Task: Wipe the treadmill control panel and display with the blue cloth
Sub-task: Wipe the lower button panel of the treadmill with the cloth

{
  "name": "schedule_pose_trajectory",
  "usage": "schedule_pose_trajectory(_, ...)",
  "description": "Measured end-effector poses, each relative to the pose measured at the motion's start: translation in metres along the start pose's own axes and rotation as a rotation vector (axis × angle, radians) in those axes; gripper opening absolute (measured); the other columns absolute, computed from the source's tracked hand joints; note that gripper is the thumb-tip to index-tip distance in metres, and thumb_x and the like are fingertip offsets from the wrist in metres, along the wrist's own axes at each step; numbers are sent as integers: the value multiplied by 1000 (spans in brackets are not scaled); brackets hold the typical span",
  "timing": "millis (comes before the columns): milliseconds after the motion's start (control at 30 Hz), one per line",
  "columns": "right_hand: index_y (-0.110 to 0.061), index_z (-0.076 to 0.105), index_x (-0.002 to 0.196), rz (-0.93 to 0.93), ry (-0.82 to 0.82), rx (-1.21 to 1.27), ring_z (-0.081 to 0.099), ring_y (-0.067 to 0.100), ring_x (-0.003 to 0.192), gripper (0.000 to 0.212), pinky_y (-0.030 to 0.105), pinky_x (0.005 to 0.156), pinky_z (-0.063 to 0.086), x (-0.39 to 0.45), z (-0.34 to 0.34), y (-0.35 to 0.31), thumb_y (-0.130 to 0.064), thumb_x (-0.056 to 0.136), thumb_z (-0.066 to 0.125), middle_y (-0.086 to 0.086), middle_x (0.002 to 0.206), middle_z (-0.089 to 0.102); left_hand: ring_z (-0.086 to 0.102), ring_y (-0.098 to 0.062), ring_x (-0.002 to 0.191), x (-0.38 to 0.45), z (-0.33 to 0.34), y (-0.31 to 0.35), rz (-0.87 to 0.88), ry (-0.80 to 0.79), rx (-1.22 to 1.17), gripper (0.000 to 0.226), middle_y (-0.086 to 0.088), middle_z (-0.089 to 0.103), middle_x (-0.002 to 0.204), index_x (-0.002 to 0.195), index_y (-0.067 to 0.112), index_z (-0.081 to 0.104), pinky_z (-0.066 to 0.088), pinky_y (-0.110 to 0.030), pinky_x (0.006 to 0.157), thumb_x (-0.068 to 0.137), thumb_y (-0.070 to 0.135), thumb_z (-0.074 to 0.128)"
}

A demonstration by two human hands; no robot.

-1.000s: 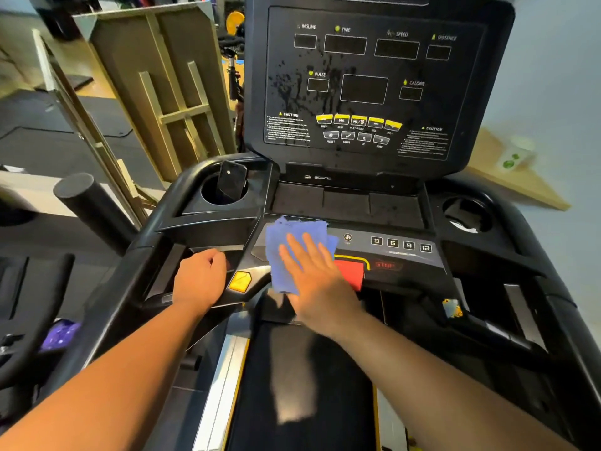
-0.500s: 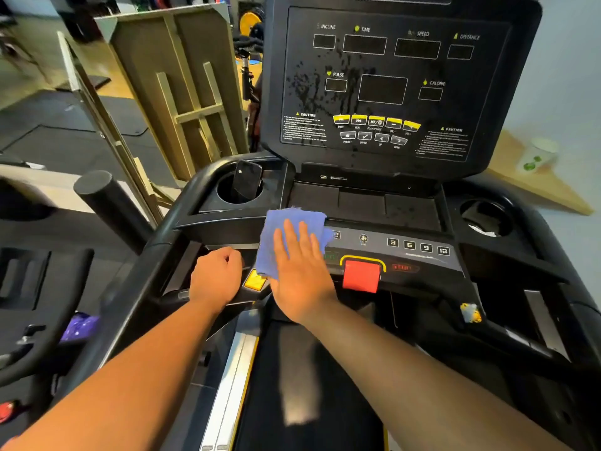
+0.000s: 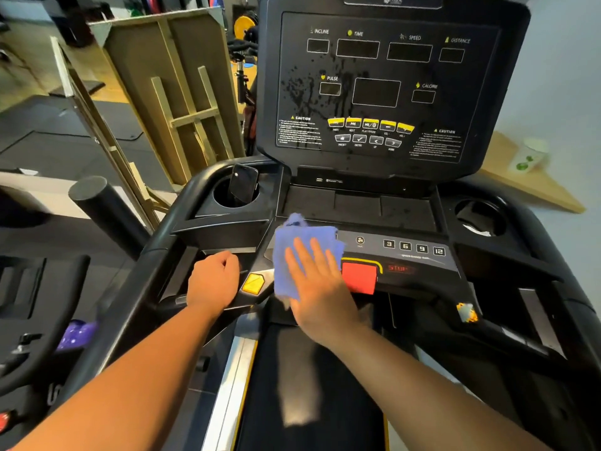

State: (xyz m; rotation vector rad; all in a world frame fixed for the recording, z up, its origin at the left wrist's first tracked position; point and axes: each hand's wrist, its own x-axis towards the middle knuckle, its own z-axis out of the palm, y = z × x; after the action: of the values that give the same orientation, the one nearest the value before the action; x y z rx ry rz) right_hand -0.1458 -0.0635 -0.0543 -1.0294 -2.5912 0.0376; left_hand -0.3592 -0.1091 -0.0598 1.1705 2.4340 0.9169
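My right hand (image 3: 317, 284) lies flat with straight fingers on the blue cloth (image 3: 294, 242), pressing it onto the left part of the lower control panel (image 3: 413, 255), just left of the red stop button (image 3: 359, 277). My left hand (image 3: 213, 281) is curled around the left handlebar (image 3: 169, 297) beside a yellow button (image 3: 253, 284). The upright black display (image 3: 383, 89) stands behind, with wet spatter on its left half around the pulse window.
A dark phone (image 3: 243, 183) stands in the left cup holder; the right cup holder (image 3: 480, 216) is at the far right. Wooden frames (image 3: 169, 102) lean at the left. A black roller (image 3: 107, 209) sticks out at the left. The treadmill belt (image 3: 312, 392) runs below.
My right hand slid the cloth left across the lower panel, uncovering the red stop button, then edged back toward it. The left hand kept its grip on the handlebar.
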Motion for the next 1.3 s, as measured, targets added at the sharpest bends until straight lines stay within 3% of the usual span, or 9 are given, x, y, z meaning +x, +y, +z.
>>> schedule_pose_trajectory(100, -14, 41, 152, -127, -82, -101, 29, 31, 150, 78, 49, 122, 26, -18, -15, 40, -28, 80, 68, 7, 162, 33, 65, -31, 78, 1, 1, 0, 7, 2, 0, 38, -13, 68, 77, 81, 4, 69, 47, -35, 63, 102, 22, 43)
schedule_pose_trajectory(200, -8, 42, 151, -62, 38, -66, 29, 32, 150, 68, 49, 122, 24, -44, -23, 83, -21, 87, 61, 11, 160, 37, 66, -30, 78, 1, 1, 0, 3, 9, 17, 38, -13, 70, 79, 82, 4, 70, 43, -30, 60, 101, 22, 43)
schedule_pose_trajectory(400, -5, 37, 152, 480, 74, -126, 29, 33, 149, 76, 56, 117, 32, -102, -51, 138, -14, 84, 72, 16, 158, 37, 66, -27, 77, 1, 1, 1, 6, 6, 11, 39, -12, 69, 77, 81, 5, 70, 43, -28, 59, 103, 22, 42)
schedule_pose_trajectory(534, 4, 38, 149, 724, 90, -162, 31, 47, 144, 68, 61, 115, 29, -92, -40, 118, -36, 94, 43, 27, 155, 38, 65, -27, 76, 0, 1, 1, -9, 2, -6, 38, -11, 69, 76, 80, 7, 69, 45, -30, 60, 103, 22, 43)
schedule_pose_trajectory(634, 8, 35, 149, 809, 68, -85, 26, 51, 145, 73, 62, 118, 22, -45, -25, 82, -41, 94, 43, 31, 156, 32, 65, -26, 75, 0, 1, 1, -8, -10, -3, 37, -10, 69, 76, 79, 8, 69, 44, -29, 60, 103, 22, 43)
schedule_pose_trajectory(800, 3, 17, 156, 702, -76, -115, 9, 49, 151, 82, 58, 124, 10, 22, -14, 26, -53, 100, 37, 29, 164, 11, 66, -28, 75, 1, 1, 1, -5, -7, -3, 37, -12, 68, 75, 80, 6, 69, 48, -33, 62, 103, 21, 44)
schedule_pose_trajectory(967, -8, 3, 160, 188, -218, -103, -9, 46, 152, 80, 57, 122, -5, 63, 2, -39, -51, 102, 37, 22, 166, -8, 65, -31, 73, 0, 1, 2, -19, 2, 4, 38, -11, 65, 69, 75, 7, 66, 55, -47, 71, 102, 21, 44)
schedule_pose_trajectory(1134, -23, 11, 161, -245, -346, -114, -8, 34, 155, 71, 49, 123, -9, 63, -5, 2, -50, 102, 42, 6, 169, 1, 63, -31, 71, 1, 0, 3, -21, -12, 17, 38, -9, 65, 69, 73, 9, 65, 54, -46, 69, 101, 23, 44)
schedule_pose_trajectory(1301, -20, 13, 161, -272, -308, -172, 0, 28, 156, 71, 48, 126, 6, 26, -12, 48, -46, 102, 42, 4, 169, 7, 63, -28, 72, 0, -2, 3, -34, -37, 18, 37, -8, 66, 71, 74, 10, 66, 55, -46, 72, 100, 23, 43)
